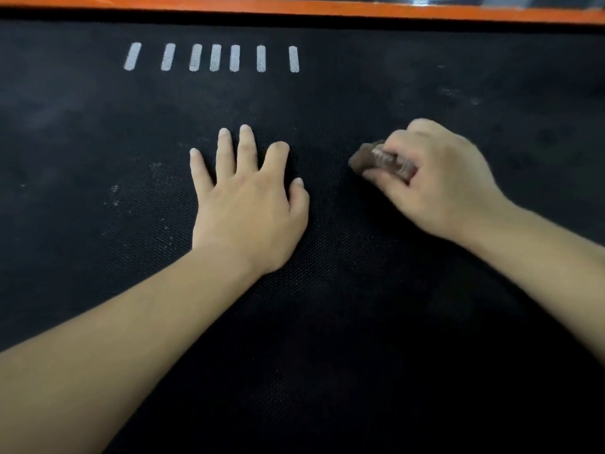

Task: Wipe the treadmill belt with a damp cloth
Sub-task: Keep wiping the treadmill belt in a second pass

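Head view, the only one: the belt [327,322] fills nearly the whole frame, black and textured, w/ pale dusty specks to the left and far right. The left hand [248,204] lies flat on it, fingers spread and straight, probably to brace the person's weight and keep the belt from sliding during wiping. The right hand [438,178] is curled around a small brown wadded cloth [370,158], gripped tight and pushed down onto the belt just right of the left hand; bunching it likely gives more scrubbing pressure. Far side: a row of white marks [214,57] and an orange edge strip [294,8].
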